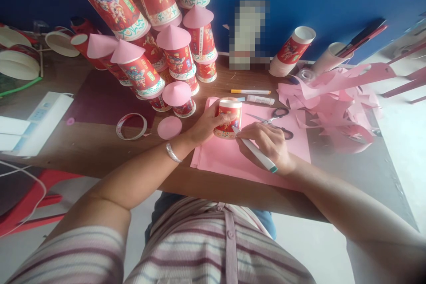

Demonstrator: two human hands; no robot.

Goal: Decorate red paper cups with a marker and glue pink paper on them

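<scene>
My left hand (210, 121) is wrapped round a red printed paper cup (229, 117), which stands rim up above a stack of pink paper (216, 159). In my right hand (271, 144) is a white marker with a green end (258, 154), its tip at the lower right side of the cup. Orange marks show on the pale band near the cup's base. Just beyond my right hand, scissors with dark handles (278, 117) lie on the pink paper. An orange-ended marker (251, 92) and a whitish capped tube (260, 100) rest behind the cup.
Towers of red cups with pink cone tops (175, 49) stand at the back left. A tape roll (132, 126) and a pink disc (169, 128) lie left. Pink paper scraps (336, 102), a cup stack (293, 51) and a pen holder (333, 60) are on the right.
</scene>
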